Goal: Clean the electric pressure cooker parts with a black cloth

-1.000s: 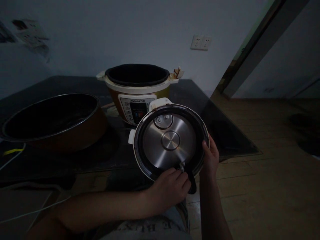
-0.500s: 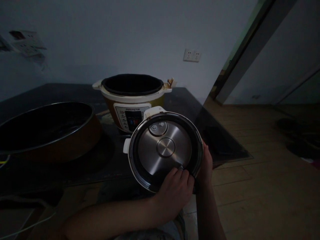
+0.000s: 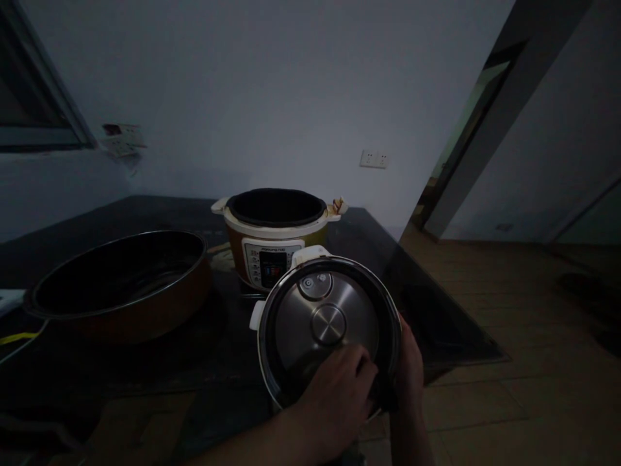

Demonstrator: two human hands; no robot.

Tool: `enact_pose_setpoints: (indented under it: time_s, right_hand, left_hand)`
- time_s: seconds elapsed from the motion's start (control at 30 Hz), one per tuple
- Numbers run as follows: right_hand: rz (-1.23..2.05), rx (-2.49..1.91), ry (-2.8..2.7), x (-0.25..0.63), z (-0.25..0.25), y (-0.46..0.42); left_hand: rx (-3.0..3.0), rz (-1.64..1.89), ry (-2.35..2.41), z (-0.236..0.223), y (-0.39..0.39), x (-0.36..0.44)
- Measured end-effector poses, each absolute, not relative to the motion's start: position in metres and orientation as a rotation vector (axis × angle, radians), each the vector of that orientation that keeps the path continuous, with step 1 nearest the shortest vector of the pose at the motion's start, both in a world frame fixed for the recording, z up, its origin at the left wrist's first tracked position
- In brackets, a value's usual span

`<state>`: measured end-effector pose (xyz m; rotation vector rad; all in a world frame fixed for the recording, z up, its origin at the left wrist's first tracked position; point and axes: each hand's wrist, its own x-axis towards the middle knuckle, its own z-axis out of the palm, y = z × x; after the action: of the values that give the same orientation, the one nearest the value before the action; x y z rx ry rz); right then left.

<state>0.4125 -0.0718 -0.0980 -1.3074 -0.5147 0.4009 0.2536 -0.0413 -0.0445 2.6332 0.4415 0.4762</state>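
Observation:
A round cooker lid [image 3: 325, 323] is held tilted with its shiny steel inner side facing me, a black seal ring around it. My right hand [image 3: 410, 362] grips the lid's right rim from behind. My left hand [image 3: 339, 391] lies over the lid's lower edge, fingers curled on the black ring and a small part there that I cannot make out. Behind the lid an open electric pressure cooker [image 3: 274, 239] stands on the dark table [image 3: 436, 323], its control panel facing me.
A wide dark pan [image 3: 121, 281] sits on the table at the left, a pale cable [image 3: 17, 340] beside it. A wall socket [image 3: 373, 159] is on the back wall. Wooden floor [image 3: 509, 362] and a doorway lie to the right.
The view has tilted upward, so lid and hands sit lower in the frame. My left hand has slid further up over the lid's lower edge. My right hand keeps its grip.

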Motion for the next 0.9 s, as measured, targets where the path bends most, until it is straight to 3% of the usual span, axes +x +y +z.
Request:
enact_pose_setpoints:
  time_s: [0.23,0.43,0.7,0.9]
  right_hand:
    - [0.552,-1.24,-0.328,0.402,-0.086,-0.074]
    - [0.552,-1.214,-0.294,0.405,-0.096,-0.075]
    - [0.483,-1.245,-0.335,0.408,-0.107,-0.077]
    - [0.417,-1.261,-0.311,0.402,-0.108,-0.088]
  left_hand:
    - [1.785,0.728,0.573,-0.034,-0.019,0.163]
    - [1.537,0.989,0.909,-0.055,0.001,0.1]
    - [1.517,0.763,1.041,-0.097,0.003,0.111]
    - [1.527,0.769,0.996,-0.098,0.006,0.116]
